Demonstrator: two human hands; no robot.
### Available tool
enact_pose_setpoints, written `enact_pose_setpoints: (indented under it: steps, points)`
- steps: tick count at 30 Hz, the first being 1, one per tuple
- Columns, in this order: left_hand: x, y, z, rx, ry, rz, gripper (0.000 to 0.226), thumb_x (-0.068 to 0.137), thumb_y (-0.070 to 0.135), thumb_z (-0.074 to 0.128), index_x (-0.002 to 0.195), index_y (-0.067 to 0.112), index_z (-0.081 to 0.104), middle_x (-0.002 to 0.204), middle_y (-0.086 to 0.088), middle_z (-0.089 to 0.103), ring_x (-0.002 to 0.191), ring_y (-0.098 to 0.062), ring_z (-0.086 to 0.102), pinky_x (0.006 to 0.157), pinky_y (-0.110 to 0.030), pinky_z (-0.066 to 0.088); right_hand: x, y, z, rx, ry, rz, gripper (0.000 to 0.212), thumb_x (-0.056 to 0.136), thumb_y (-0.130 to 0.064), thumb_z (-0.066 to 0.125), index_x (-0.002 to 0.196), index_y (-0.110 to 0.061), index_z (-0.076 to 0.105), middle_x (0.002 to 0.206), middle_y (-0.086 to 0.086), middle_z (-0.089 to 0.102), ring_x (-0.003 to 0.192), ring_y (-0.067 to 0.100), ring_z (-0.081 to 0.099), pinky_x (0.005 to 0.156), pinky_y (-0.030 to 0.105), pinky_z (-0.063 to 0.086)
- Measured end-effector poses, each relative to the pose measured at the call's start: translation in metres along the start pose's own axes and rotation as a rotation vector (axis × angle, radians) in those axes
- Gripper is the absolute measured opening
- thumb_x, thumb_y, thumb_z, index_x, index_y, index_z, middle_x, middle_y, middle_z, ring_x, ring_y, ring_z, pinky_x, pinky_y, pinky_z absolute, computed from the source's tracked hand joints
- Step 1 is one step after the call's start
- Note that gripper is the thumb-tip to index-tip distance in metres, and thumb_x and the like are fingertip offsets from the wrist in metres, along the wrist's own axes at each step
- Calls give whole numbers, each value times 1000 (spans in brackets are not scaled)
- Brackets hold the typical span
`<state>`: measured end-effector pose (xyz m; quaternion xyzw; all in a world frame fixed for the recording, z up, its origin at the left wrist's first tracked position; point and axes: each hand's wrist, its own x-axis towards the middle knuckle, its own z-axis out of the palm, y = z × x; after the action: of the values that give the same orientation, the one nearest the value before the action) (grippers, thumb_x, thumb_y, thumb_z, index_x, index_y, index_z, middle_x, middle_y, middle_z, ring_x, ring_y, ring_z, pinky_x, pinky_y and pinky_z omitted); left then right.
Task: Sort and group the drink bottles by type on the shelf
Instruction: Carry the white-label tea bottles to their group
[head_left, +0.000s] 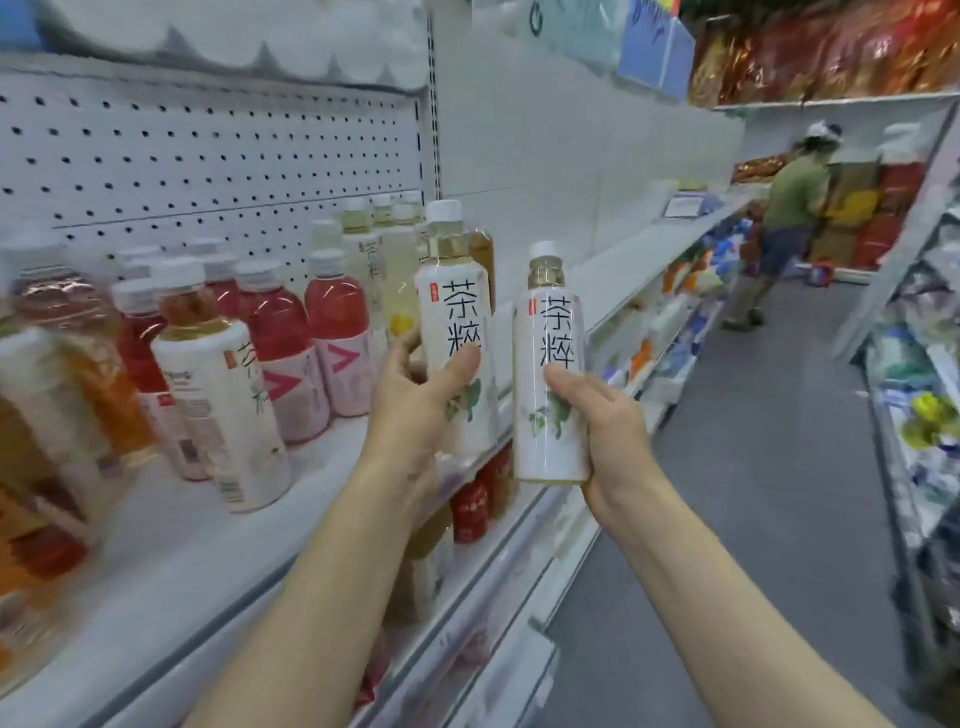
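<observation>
Two matching bottles in hand, one each. My left hand (415, 400) is wrapped round the first white-sleeved tea bottle with white cap (454, 322), thumb across the front of the label, fingers curled behind. That bottle is upright, at the front edge of the white metal shelf (171, 561); base hidden behind my hand, so can't tell if it's resting on the shelf or just above it. My right hand (597, 421) grips the second identical white-sleeved tea bottle (550, 374) low on its body, thumb in front, held upright out past the shelf edge, over the aisle, just right of the first bottle and not touching it.

Key relation: both long axes vertical, side by side, labels facing me. Left hand is the one nearer the shelf, so I reckon its bottle gets set first, then the right one follows in beside it.

Behind the first bottle: a cluster of pale yellow tea bottles (384, 249) against the white pegboard back panel (208, 156). Left of it: red drink bottles with pink labels (332, 332), then another white-sleeved tea bottle with amber neck (218, 384) sitting among the reds, looks unsorted. Far left is blurred orange stuff.

Shelf surface is smooth, bare in front. Grey aisle floor (779, 467) to the right; another person (789, 208) at the far end.
</observation>
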<state>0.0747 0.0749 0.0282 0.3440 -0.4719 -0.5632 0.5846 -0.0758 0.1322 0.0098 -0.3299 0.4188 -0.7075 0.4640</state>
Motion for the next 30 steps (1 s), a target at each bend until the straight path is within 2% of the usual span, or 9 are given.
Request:
enact_pose_setpoints:
  steps: [3, 7, 9, 12, 15, 19, 23, 27, 30]
  points:
    - [64, -29, 23, 109, 72, 58, 62, 82, 14, 83, 134, 26, 52, 114, -3, 74, 96, -19, 74, 81, -38, 59, 74, 1, -17, 2, -53, 2, 25, 92, -16, 70, 115, -6, 73, 104, 14, 78, 89, 29, 75, 79, 41, 58]
    - [139, -61, 46, 191, 228, 103, 72, 72, 24, 90, 131, 34, 50, 118, 0, 71, 104, -20, 71, 93, -48, 58, 172, -1, -33, -57, -212, 14, 26, 90, -10, 70, 116, -8, 70, 105, 11, 79, 92, 30, 76, 76, 40, 59]
    - [168, -71, 59, 192, 313, 100, 73, 74, 17, 89, 132, 34, 48, 121, 0, 69, 107, -20, 69, 94, -51, 57, 216, -5, -39, -130, -281, 19, 30, 90, -9, 72, 120, -8, 68, 107, 9, 78, 98, 30, 75, 78, 39, 60]
    - [200, -83, 77, 182, 434, 114, 71, 77, 9, 86, 131, 33, 47, 121, 0, 69, 110, -19, 68, 96, -49, 57, 273, -9, -44, -182, -382, 45, 33, 89, -9, 74, 122, -7, 67, 108, 7, 78, 99, 27, 75, 74, 31, 60]
    - [218, -89, 80, 191, 537, 157, 69, 78, 8, 84, 133, 31, 49, 125, -1, 68, 113, -19, 67, 97, -48, 56, 316, -6, -41, -204, -476, 68, 40, 87, -6, 76, 125, -9, 65, 111, 3, 78, 99, 21, 75, 75, 27, 60]
    - [221, -90, 78, 246, 602, 170, 66, 83, 6, 80, 132, 34, 46, 129, 1, 67, 117, -15, 64, 97, -39, 54, 344, 12, -31, -207, -532, 88, 52, 82, -1, 79, 129, -10, 60, 114, 1, 76, 102, 15, 74, 76, 24, 59]
    - [223, -86, 72, 300, 599, 172, 70, 85, 4, 77, 144, 24, 44, 125, 1, 69, 114, -14, 66, 86, -30, 57, 350, 24, -25, -216, -615, 48, 58, 80, -6, 83, 131, -17, 57, 119, -3, 74, 109, 11, 70, 82, 28, 60]
    - [232, -78, 66, 313, 585, 136, 61, 89, 4, 73, 142, 22, 48, 123, 1, 70, 114, -15, 66, 88, -31, 55, 350, 30, -21, -296, -693, -30, 61, 78, -10, 86, 131, -24, 59, 118, -7, 73, 109, 5, 67, 78, 21, 58]
    - [242, -74, 64, 346, 574, 131, 49, 94, 4, 68, 134, 30, 54, 127, 3, 68, 118, -17, 63, 101, -43, 52, 350, 33, -17, -326, -732, -56, 60, 80, -11, 85, 133, -26, 60, 117, -8, 73, 108, 5, 68, 83, 25, 59]
